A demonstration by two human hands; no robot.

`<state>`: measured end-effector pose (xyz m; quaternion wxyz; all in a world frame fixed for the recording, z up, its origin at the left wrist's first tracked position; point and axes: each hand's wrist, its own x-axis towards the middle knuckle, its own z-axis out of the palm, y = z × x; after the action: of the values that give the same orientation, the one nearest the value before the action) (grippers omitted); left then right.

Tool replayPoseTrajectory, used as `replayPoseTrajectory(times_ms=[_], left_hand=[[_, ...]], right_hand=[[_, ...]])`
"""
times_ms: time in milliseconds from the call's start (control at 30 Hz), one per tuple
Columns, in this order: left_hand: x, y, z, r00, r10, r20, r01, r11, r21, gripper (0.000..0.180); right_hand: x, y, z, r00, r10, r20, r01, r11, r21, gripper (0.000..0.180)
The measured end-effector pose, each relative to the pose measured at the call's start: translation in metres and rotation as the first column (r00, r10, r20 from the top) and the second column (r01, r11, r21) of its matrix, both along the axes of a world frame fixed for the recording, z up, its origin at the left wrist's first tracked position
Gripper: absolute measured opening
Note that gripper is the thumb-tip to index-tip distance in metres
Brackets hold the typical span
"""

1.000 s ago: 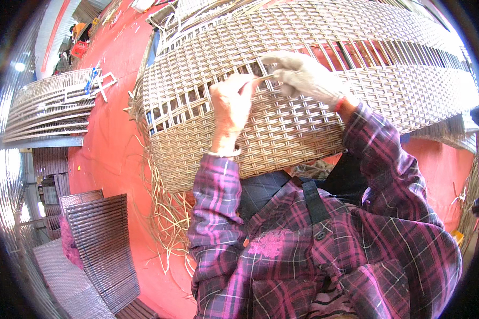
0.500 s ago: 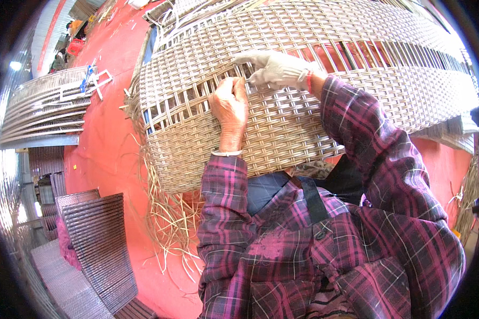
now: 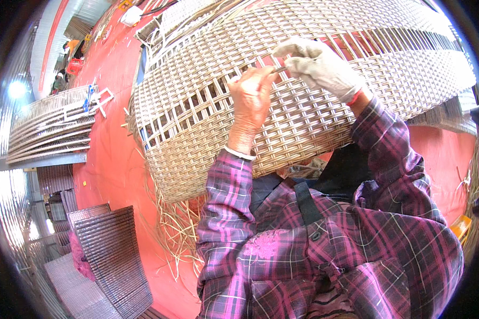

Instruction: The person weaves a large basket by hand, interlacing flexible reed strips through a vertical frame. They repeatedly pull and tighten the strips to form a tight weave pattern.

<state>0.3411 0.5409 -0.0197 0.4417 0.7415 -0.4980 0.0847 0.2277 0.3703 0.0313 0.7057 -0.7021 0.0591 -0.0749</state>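
The bare left hand (image 3: 249,95) pinches a thin strip (image 3: 280,69) with its fingertips; the gloved right hand (image 3: 324,69), fingers curled, pinches the other end. The strip spans between the 2 hands, over the woven panel (image 3: 308,114), with red floor (image 3: 114,154) beside it.

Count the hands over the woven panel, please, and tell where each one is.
2: the bare left hand, over the woven panel, and the gloved right hand, farther right and slightly higher.
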Motion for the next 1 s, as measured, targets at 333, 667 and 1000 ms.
replayPoseTrajectory(times_ms=[333, 667, 1000], left_hand=[[0.009, 0.042, -0.006, 0.924, 0.255, 0.285, -0.308, 0.938, 0.158, 0.009], [0.013, 0.02, -0.032, 0.929, 0.358, -0.093, -0.359, 0.933, 0.011, 0.012], [-0.014, -0.026, -0.007, 0.994, 0.082, 0.073, -0.077, 0.995, -0.071, 0.016]], right_hand=[[0.074, 0.029, -0.035, 0.977, 0.056, -0.204, -0.195, 0.619, -0.761, 0.066], [0.075, 0.013, -0.038, 0.956, 0.199, -0.216, -0.229, 0.966, -0.121, 0.051], [-0.035, -0.045, 0.002, 0.972, -0.197, -0.129, 0.203, 0.978, 0.037, 0.032]])
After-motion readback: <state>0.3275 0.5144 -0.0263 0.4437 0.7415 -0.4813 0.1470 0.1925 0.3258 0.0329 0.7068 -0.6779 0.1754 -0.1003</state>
